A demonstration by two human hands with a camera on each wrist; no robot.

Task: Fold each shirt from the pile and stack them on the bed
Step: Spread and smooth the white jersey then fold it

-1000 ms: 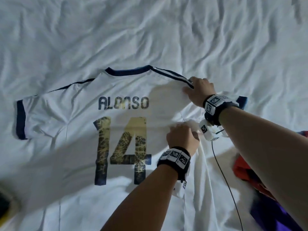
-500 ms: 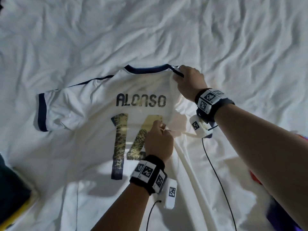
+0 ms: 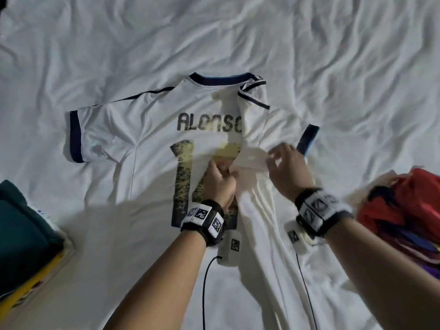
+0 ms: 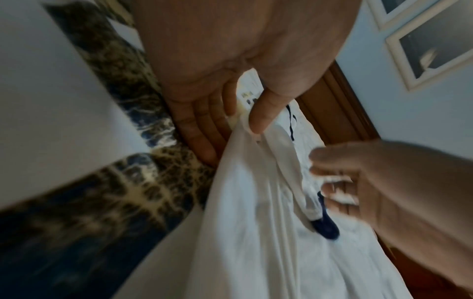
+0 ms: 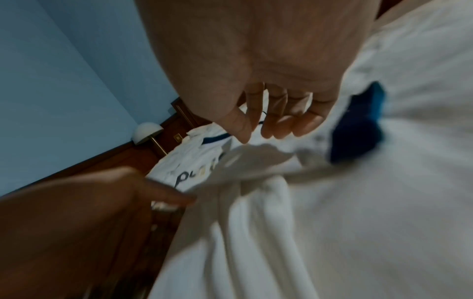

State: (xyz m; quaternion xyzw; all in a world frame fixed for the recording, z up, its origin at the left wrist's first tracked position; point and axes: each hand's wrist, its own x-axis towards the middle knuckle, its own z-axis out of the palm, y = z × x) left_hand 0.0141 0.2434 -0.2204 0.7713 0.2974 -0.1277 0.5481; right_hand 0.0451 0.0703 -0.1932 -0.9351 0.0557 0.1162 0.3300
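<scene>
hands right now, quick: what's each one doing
Left hand: thumb and fingers pinch a folded edge of the white jersey.
Right hand: open, fingers loosely spread just above the folded-over sleeve, gripping nothing.

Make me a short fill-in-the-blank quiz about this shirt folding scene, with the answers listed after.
1. The name printed on the white jersey is ____.
2. The left hand pinches a fold of the jersey over the printed ____.
3. The trim on the jersey's collar and sleeve cuff is dark ____.
4. The right hand hovers with its fingers ____, holding nothing.

Answers: ALONSO; number; blue; open
</scene>
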